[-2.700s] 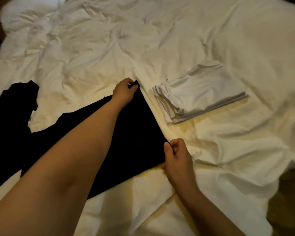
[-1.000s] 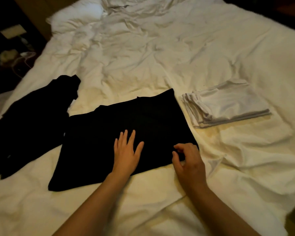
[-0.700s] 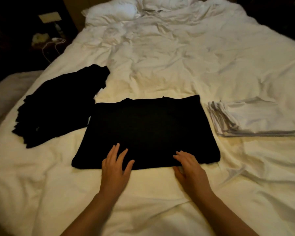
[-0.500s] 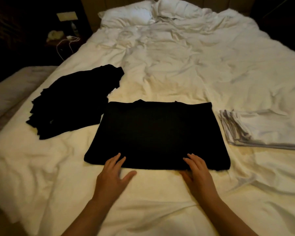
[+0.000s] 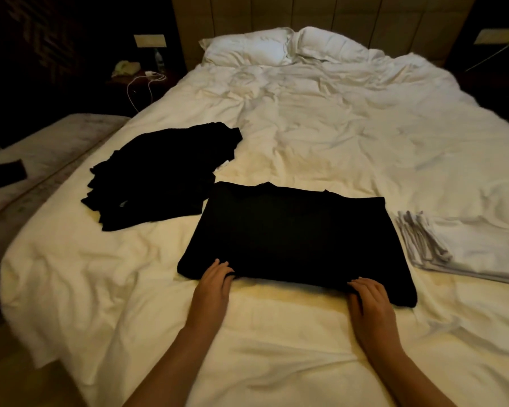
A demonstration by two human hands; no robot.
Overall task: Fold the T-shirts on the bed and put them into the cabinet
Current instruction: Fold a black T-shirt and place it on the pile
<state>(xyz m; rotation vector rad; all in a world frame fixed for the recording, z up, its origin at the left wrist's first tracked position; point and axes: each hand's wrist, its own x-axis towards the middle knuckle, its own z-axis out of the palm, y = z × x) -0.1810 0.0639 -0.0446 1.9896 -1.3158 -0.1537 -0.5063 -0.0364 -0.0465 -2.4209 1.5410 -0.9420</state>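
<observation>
Near the bed's (image 5: 321, 136) foot edge, our left hand (image 5: 215, 284) and right hand (image 5: 370, 304) curl their fingers around the black T-shirt's (image 5: 294, 239) near hem.

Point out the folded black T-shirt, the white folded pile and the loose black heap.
folded black T-shirt (image 5: 297, 236), head view, middle of its top face
white folded pile (image 5: 479, 254), head view, top layer
loose black heap (image 5: 159, 177), head view, its centre
</observation>
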